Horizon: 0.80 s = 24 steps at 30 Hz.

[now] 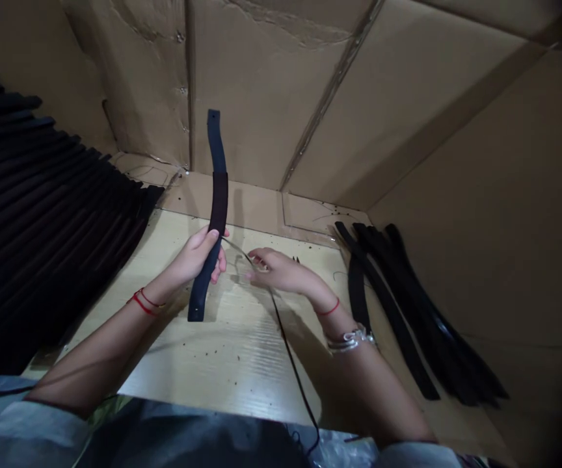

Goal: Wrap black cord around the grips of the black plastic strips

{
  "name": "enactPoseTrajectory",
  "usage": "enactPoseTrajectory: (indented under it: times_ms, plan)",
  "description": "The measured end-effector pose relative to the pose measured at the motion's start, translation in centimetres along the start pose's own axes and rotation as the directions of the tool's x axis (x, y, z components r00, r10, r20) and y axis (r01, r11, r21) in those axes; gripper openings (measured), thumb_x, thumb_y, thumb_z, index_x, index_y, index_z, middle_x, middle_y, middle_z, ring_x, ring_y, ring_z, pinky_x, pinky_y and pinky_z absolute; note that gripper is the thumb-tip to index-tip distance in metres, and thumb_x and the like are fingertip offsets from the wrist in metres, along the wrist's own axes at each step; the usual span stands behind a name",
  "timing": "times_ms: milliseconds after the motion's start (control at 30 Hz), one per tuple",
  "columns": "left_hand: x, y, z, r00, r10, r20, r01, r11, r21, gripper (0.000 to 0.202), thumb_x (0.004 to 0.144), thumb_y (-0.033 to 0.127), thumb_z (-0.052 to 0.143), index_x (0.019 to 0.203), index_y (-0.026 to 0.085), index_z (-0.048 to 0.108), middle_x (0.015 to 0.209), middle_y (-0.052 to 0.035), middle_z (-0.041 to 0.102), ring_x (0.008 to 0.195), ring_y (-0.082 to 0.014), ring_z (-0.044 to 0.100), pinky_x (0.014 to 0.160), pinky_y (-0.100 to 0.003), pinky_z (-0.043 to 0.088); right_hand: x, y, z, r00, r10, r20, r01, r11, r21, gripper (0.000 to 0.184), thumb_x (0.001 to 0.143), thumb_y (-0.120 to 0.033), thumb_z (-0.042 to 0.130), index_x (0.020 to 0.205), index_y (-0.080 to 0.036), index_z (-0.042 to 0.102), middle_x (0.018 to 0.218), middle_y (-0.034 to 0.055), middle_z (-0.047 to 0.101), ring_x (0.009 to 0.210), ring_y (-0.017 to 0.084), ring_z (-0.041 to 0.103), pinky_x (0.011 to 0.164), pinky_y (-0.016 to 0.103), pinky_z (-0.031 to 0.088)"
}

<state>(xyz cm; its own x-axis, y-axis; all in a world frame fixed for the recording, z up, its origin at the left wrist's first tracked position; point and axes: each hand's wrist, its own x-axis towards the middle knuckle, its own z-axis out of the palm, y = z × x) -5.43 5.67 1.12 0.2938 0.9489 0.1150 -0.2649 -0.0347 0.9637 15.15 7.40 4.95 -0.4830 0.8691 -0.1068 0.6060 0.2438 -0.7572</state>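
My left hand (205,253) is closed around a flat black strap (216,146), which stands nearly upright above the table. The strap has a small hole near each end. Dark brown cord or wrapping (219,198) covers its middle part, just above my thumb. From the strap by my left fingers a thin dark cord (283,325) runs to my right hand (276,268) and on down to the table's near edge. The fingers of my right hand are curled about this cord, a short way right of the strap.
Many dark strips (56,195) are stacked on the left. Several loose black straps (398,292) lie on the right. Cardboard walls (261,84) enclose the back and right of the pale wooden table (188,370), where small dark scraps are scattered.
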Motion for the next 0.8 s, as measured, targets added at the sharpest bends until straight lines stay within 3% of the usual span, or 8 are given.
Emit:
enactPoseTrajectory:
  times_ms: [67, 133, 200, 333, 500, 633, 800]
  plan:
    - [0.0, -0.4, 0.2, 1.000, -0.011, 0.003, 0.011, 1.000, 0.011, 0.048, 0.095, 0.058, 0.049, 0.111, 0.014, 0.041, 0.058, -0.0002, 0.059, 0.037, -0.0121, 0.051, 0.034, -0.018, 0.045, -0.6, 1.0, 1.3, 0.997, -0.052, -0.056, 0.054, 0.998, 0.039, 0.036, 0.077, -0.028, 0.075, 0.106, -0.010, 0.065, 0.102, 0.0123, 0.063, 0.092, 0.020, 0.060, 0.080, 0.032, 0.046]
    - [-0.1, -0.8, 0.6, 1.000, -0.024, 0.010, 0.023, 0.999, 0.028, 0.051, 0.094, 0.060, 0.049, 0.112, 0.013, 0.041, 0.059, -0.0011, 0.060, 0.037, -0.0127, 0.053, 0.035, -0.019, 0.045, -0.8, 1.1, 2.7, 0.987, -0.093, -0.132, 0.106, 0.990, 0.095, 0.031, 0.084, -0.031, 0.068, 0.108, -0.012, 0.064, 0.108, 0.0128, 0.060, 0.095, 0.019, 0.058, 0.082, 0.032, 0.046]
    - [-0.2, -1.1, 0.9, 0.999, -0.037, 0.024, 0.036, 0.998, 0.048, 0.054, 0.092, 0.062, 0.049, 0.112, 0.013, 0.040, 0.059, -0.0011, 0.060, 0.037, -0.0136, 0.053, 0.034, -0.020, 0.046, -0.9, 1.1, 4.0, 0.974, -0.103, -0.200, 0.137, 0.977, 0.165, 0.024, 0.089, -0.033, 0.061, 0.101, -0.013, 0.064, 0.101, 0.0105, 0.061, 0.087, 0.017, 0.057, 0.078, 0.031, 0.047]
    - [-0.3, -1.3, 1.3, 0.998, -0.056, 0.035, 0.052, 0.993, 0.102, 0.056, 0.092, 0.065, 0.047, 0.113, 0.014, 0.040, 0.059, 0.0001, 0.059, 0.036, -0.0137, 0.053, 0.033, -0.019, 0.044, -1.2, 1.7, 5.9, 0.964, -0.087, -0.251, 0.172, 0.924, 0.342, 0.033, 0.098, -0.042, 0.040, 0.096, -0.015, 0.059, 0.077, 0.0039, 0.059, 0.065, 0.014, 0.055, 0.061, 0.028, 0.046]
    - [-0.8, -1.6, 1.9, 0.996, -0.069, 0.055, 0.058, 0.982, 0.180, 0.045, 0.098, 0.057, 0.041, 0.113, 0.014, 0.042, 0.060, 0.0010, 0.059, 0.038, -0.0128, 0.055, 0.033, -0.017, 0.042, -1.8, 2.5, 6.8, 0.948, -0.060, -0.311, 0.198, 0.880, 0.432, 0.020, 0.084, -0.036, 0.065, 0.084, -0.017, 0.060, 0.077, 0.0027, 0.061, 0.069, 0.015, 0.056, 0.064, 0.029, 0.045]
    - [-1.2, -2.3, 2.6, 0.996, -0.040, 0.078, 0.019, 0.966, 0.257, 0.034, 0.101, 0.048, 0.037, 0.105, 0.015, 0.044, 0.062, 0.0010, 0.060, 0.040, -0.0107, 0.055, 0.037, -0.015, 0.042, -2.0, 2.3, 7.1, 0.936, -0.028, -0.352, 0.205, 0.855, 0.476, 0.021, 0.087, -0.038, 0.062, 0.080, -0.018, 0.059, 0.068, 0.0011, 0.059, 0.060, 0.014, 0.053, 0.057, 0.028, 0.043]
    - [-1.3, -2.7, 2.9, 0.994, -0.015, 0.110, -0.022, 0.945, 0.326, 0.030, 0.103, 0.043, 0.035, 0.097, 0.015, 0.044, 0.064, 0.0002, 0.060, 0.043, -0.0111, 0.057, 0.040, -0.017, 0.044, -2.3, 2.1, 7.6, 0.904, -0.010, -0.428, 0.248, 0.827, 0.505, 0.023, 0.090, -0.042, 0.058, 0.082, -0.021, 0.054, 0.065, -0.0007, 0.057, 0.061, 0.014, 0.055, 0.061, 0.029, 0.045]
